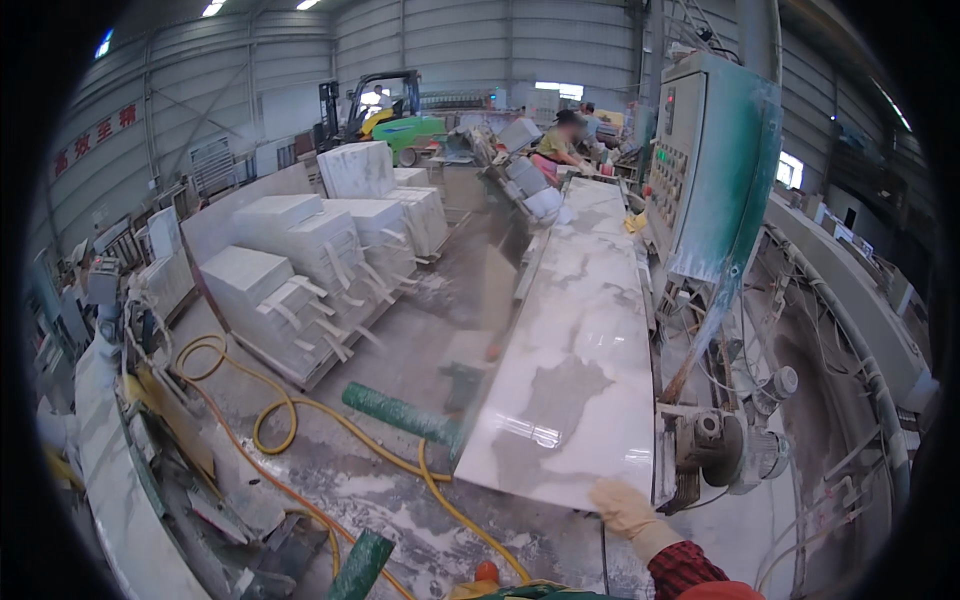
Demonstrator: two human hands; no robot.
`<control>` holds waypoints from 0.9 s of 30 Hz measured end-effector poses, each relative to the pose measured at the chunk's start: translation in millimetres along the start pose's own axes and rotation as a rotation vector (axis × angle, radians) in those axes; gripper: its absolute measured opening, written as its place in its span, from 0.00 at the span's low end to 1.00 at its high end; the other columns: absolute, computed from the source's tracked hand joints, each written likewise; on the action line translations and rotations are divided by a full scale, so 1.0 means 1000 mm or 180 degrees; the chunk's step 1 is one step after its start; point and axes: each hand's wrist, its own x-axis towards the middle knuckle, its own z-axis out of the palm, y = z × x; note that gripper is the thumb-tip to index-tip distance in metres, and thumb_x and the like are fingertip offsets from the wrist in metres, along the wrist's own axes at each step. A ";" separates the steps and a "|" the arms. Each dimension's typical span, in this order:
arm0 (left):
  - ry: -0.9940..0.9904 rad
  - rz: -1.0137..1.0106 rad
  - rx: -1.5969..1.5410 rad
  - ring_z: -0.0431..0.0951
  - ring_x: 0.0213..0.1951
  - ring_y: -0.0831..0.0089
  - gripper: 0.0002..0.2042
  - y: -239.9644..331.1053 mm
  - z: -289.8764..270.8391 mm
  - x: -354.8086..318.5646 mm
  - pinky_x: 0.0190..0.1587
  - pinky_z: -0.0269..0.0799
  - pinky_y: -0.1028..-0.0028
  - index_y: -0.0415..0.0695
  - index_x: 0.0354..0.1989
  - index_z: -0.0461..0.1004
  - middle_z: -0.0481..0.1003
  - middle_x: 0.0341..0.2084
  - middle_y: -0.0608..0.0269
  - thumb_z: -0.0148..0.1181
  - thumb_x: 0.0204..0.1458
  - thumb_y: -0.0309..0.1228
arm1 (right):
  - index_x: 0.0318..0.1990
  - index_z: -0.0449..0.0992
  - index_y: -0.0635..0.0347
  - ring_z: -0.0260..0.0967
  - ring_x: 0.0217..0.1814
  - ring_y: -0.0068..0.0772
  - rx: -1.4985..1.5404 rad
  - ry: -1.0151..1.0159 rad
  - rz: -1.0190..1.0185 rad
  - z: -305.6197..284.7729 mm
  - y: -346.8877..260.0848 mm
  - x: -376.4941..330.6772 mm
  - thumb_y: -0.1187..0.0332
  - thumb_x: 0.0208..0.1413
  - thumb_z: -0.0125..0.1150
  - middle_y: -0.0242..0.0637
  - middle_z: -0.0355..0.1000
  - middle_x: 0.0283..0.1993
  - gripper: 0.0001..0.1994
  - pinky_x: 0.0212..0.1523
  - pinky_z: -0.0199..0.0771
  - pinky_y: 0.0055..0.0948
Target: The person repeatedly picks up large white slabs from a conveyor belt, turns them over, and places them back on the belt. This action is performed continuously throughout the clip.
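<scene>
A long, glossy white conveyor-like bed [610,400] with grey wet-looking patches runs away from me, slightly right of the middle. My right hand [626,508], in a pale cream glove below a red-and-black checked cuff, rests at its near end. The fingers lie stretched over the edge with nothing visible in them. My left hand does not show.
Right of the bed stand a green-and-white control cabinet [690,170] and a motor [765,457]. Stacked pale stone blocks [260,275], a yellow hose [345,417] and green rollers [395,408] lie left. A co-worker [557,143] and a forklift [385,110] are farther back.
</scene>
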 end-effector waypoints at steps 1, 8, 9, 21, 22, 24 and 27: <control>-0.0041 -0.0747 -0.1374 0.70 0.73 0.52 0.29 -0.004 -0.006 -0.032 0.78 0.56 0.50 0.37 0.72 0.73 0.75 0.67 0.41 0.59 0.69 0.43 | 0.63 0.80 0.49 0.76 0.69 0.54 -0.0111 -0.0056 0.0271 -0.012 0.010 -0.025 0.62 0.70 0.52 0.47 0.79 0.66 0.18 0.71 0.74 0.50; -0.0748 -0.0783 -0.3249 0.72 0.70 0.38 0.37 -0.084 -0.075 -0.137 0.77 0.60 0.48 0.27 0.73 0.67 0.72 0.67 0.24 0.51 0.70 0.51 | 0.59 0.82 0.59 0.77 0.66 0.60 -0.0775 0.1280 0.1454 -0.004 0.003 -0.154 0.69 0.65 0.57 0.52 0.81 0.61 0.17 0.71 0.73 0.54; -0.0897 -0.0744 -0.3109 0.68 0.73 0.38 0.39 -0.075 -0.059 -0.138 0.79 0.55 0.49 0.28 0.76 0.64 0.69 0.70 0.25 0.50 0.70 0.52 | 0.60 0.81 0.60 0.75 0.68 0.59 -0.0865 0.1282 0.1496 0.006 -0.011 -0.167 0.67 0.65 0.59 0.52 0.80 0.63 0.18 0.73 0.73 0.52; -0.0011 -0.1184 -0.2854 0.77 0.61 0.32 0.35 -0.040 -0.078 -0.153 0.64 0.73 0.41 0.36 0.74 0.69 0.72 0.66 0.26 0.49 0.71 0.53 | 0.55 0.86 0.51 0.82 0.54 0.56 0.0953 -0.1020 0.2549 0.082 -0.165 -0.173 0.49 0.71 0.59 0.54 0.84 0.50 0.20 0.58 0.78 0.49; -0.0143 -0.1079 -0.2939 0.77 0.60 0.32 0.35 -0.038 -0.081 -0.150 0.64 0.74 0.41 0.35 0.74 0.69 0.71 0.66 0.26 0.48 0.71 0.53 | 0.54 0.86 0.51 0.83 0.53 0.54 0.1085 -0.1061 0.2643 0.093 -0.164 -0.184 0.48 0.71 0.58 0.54 0.84 0.48 0.21 0.58 0.79 0.47; -0.0037 -0.1157 -0.2748 0.77 0.62 0.34 0.32 -0.038 -0.100 -0.149 0.63 0.74 0.42 0.37 0.73 0.71 0.72 0.67 0.28 0.51 0.71 0.51 | 0.53 0.87 0.53 0.83 0.50 0.48 0.1427 -0.1189 0.2719 0.113 -0.171 -0.194 0.46 0.71 0.57 0.53 0.85 0.46 0.22 0.57 0.78 0.46; 0.0552 -0.1571 -0.2483 0.72 0.63 0.38 0.29 -0.005 -0.013 -0.160 0.64 0.68 0.44 0.35 0.74 0.65 0.69 0.67 0.34 0.53 0.70 0.41 | 0.53 0.86 0.58 0.82 0.48 0.44 0.1759 -0.1693 0.2620 0.121 -0.191 -0.198 0.45 0.70 0.57 0.52 0.85 0.45 0.25 0.56 0.78 0.45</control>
